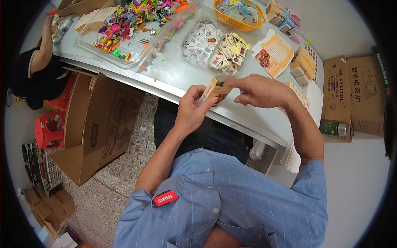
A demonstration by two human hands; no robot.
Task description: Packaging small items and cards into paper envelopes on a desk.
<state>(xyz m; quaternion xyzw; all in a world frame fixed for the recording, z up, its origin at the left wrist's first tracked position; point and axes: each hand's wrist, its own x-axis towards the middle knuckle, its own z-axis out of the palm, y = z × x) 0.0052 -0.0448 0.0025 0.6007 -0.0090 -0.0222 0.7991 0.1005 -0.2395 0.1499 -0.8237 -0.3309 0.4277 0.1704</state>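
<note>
My left hand (190,110) holds a small orange and white cardboard box (213,91) just above the near edge of the grey table (182,74). My right hand (258,91) pinches the top of the same box with its fingertips. Just beyond the hands lies a pile of small sealed packets (215,46) in a clear tray. To the right, flat orange box blanks (273,53) lie on the table.
A large clear tray of colourful small toys (132,22) sits at the far left of the table, an orange basket (239,14) at the back. An open cardboard carton (93,124) stands on the floor at left, near a red stool (49,130). Another person (37,68) sits far left. Brown cartons (355,95) stand at right.
</note>
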